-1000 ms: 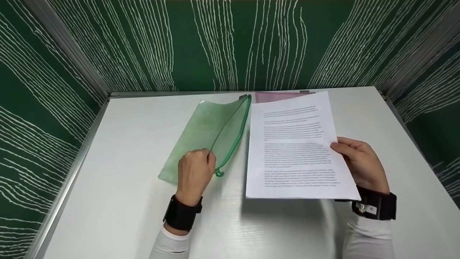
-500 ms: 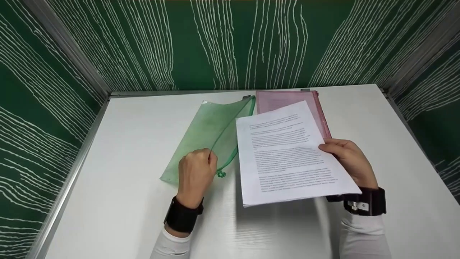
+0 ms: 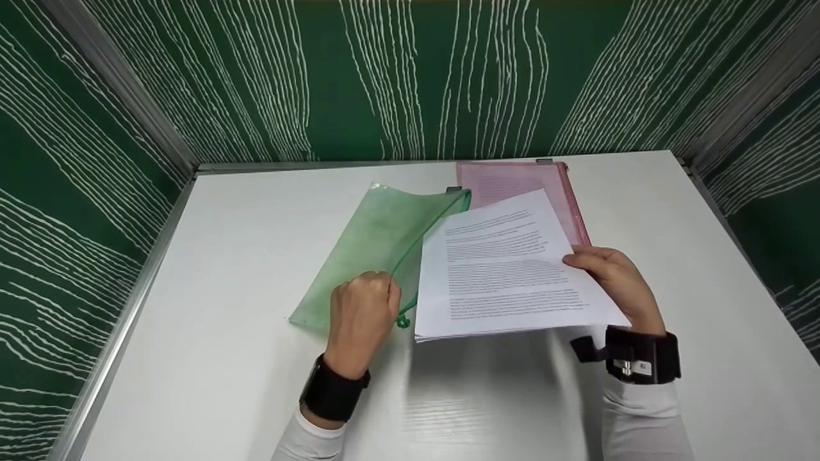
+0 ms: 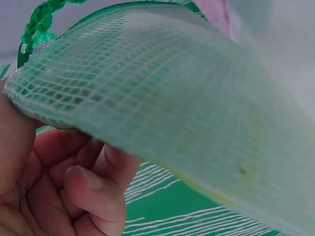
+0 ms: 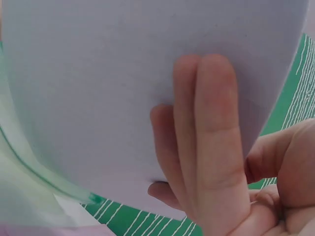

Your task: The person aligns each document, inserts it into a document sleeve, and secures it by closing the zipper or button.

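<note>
My left hand [image 3: 364, 314] grips the near edge of a green mesh zipper pouch [image 3: 378, 237], its fingers curled. The pouch's mouth faces right and gapes. In the left wrist view the mesh [image 4: 147, 88] bows upward above the curled fingers. My right hand [image 3: 618, 282] pinches a stack of printed paper sheets [image 3: 506, 275] by the right edge, thumb on top. From the right wrist view, straight fingers [image 5: 216, 98] support the sheets' blank underside [image 5: 98, 98]. The sheets' left edge lies at the pouch's mouth; the upper left corner appears tucked under its edge.
A pink zipper pouch [image 3: 500, 176] with printed paper showing through lies at the table's back edge, partly covered by the sheets. The white table [image 3: 224, 256] is bordered by green walls [image 3: 378, 64] with white lines.
The right hand has brought the sheets leftward to the green pouch's mouth, uncovering more of the pink pouch. The left hand has shifted slightly right with the green pouch.
</note>
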{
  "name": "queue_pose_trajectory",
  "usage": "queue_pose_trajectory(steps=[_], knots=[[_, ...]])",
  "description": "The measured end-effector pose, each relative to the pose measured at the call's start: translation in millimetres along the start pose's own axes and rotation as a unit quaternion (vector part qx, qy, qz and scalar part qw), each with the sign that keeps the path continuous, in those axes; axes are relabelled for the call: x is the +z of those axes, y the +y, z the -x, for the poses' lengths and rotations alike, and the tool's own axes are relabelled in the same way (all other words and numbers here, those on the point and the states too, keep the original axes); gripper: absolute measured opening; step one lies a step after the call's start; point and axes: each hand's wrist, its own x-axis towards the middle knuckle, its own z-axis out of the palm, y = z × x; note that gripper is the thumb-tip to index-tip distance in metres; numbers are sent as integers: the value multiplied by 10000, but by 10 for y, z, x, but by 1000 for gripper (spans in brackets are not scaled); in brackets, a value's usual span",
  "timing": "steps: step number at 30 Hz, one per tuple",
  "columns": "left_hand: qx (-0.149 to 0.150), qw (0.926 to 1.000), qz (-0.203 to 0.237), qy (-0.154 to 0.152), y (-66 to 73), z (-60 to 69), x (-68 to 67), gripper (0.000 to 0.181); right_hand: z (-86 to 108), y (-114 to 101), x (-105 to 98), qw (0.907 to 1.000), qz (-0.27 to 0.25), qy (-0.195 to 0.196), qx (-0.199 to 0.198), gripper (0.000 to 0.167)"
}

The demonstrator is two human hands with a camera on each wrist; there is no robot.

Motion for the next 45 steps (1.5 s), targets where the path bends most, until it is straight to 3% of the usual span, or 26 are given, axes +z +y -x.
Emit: queue_pose_trajectory(steps=[7,13,20,26,31,36,45], knots=[[53,9999,-74,-58,24,6,-1,42,20,-19,-23,9999,79,83,21,26],[-34,9998,192,24,24,17,-16,43,-36,36,-41,9993,-179,-275,188,30],[15,9998,195,25,29,27,-41,43,-96,97,-76,9979,-525,-288,-245,28],[-38,9989,458,-133,13,6,-53,42,-141,135,-42,9985,-6,-37,-543,38],[-165,9947,879,-508,-18,-19,-74,42,-166,157,-2,9952,279,356,-869,45],[-222,9908,1086,-774,-50,-21,-79,44,-182,183,75,9904,584,720,-1026,42],[-180,9925,954,-749,-21,-3,-71,44,-172,181,147,9893,796,594,-1073,40]])
